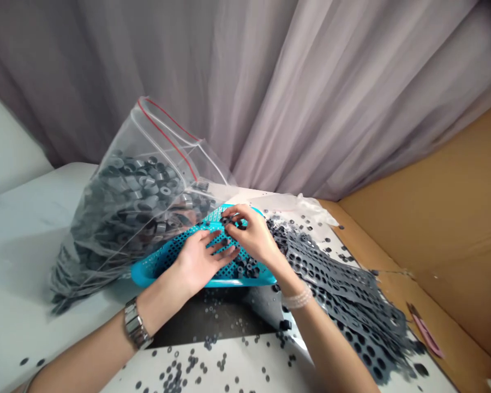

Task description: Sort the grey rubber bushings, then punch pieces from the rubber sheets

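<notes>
My left hand (pixel 202 256) lies flat and open inside a turquoise perforated basket (pixel 147 271), fingers stretched over its bottom. Just to its right, my right hand (pixel 251 234) pinches some small dark rubber rings (pixel 228 220) at its fingertips above the basket. More dark rings (pixel 247 269) lie in the basket's near right corner. A metal watch is on the left wrist and a pearl bracelet on the right.
A large clear zip bag (pixel 131 213) full of grey rings leans against the basket's left side. Punched grey rubber sheets (pixel 347 295) pile at the right. Loose rings (pixel 188 371) scatter over the white table. A cardboard wall (pixel 442 218) and a pink tool (pixel 425 330) are at right.
</notes>
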Demonstrator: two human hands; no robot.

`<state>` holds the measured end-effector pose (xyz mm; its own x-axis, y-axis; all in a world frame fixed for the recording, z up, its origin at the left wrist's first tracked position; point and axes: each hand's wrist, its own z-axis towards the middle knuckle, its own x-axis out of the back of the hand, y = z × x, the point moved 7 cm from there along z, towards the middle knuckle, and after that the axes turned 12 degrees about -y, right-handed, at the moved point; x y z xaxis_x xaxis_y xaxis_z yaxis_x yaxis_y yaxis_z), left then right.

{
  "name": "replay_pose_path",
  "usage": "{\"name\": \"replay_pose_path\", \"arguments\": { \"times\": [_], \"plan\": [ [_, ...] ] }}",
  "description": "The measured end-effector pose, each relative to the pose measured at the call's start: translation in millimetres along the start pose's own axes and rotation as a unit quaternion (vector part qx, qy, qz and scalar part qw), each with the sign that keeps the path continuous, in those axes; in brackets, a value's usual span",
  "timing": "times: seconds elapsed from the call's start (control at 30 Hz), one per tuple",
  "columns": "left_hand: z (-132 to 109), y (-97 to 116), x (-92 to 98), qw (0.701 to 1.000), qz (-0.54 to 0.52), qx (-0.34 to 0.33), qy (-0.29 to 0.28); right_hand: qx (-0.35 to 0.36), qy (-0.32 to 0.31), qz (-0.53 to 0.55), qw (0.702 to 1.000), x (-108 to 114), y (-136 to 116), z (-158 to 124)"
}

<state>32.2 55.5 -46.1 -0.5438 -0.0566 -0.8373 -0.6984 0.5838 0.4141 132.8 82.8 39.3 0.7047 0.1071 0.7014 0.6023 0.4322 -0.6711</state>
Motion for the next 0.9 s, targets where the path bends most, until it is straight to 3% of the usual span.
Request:
{"name": "replay_pose_path", "arguments": {
  "times": [0.17,0.3,0.53,0.67,0.9],
  "plan": [
    [2.0,11.2,-1.3,0.999,-0.015,-0.043,-0.013,0.097,-0.095,-0.004,0.991,-31.8,-35.8,-14.0],
    [1.7,12.1,-0.5,0.999,-0.004,-0.047,0.005,0.133,-0.175,-0.014,0.975,-35.2,-41.5,-25.3],
    [4.7,11.0,-2.4,1.000,0.030,-0.001,-0.004,0.129,-0.156,0.025,0.979,-16.9,-27.5,-26.1],
    [5.6,13.5,1.8,0.999,0.027,-0.004,0.019,0.137,-0.124,0.059,0.981,-8.3,-24.8,-26.5],
    [1.6,6.7,-7.2,1.000,-0.024,0.010,0.005,0.071,-0.146,0.192,0.968,-4.4,-21.4,-28.2]
  ]
}}
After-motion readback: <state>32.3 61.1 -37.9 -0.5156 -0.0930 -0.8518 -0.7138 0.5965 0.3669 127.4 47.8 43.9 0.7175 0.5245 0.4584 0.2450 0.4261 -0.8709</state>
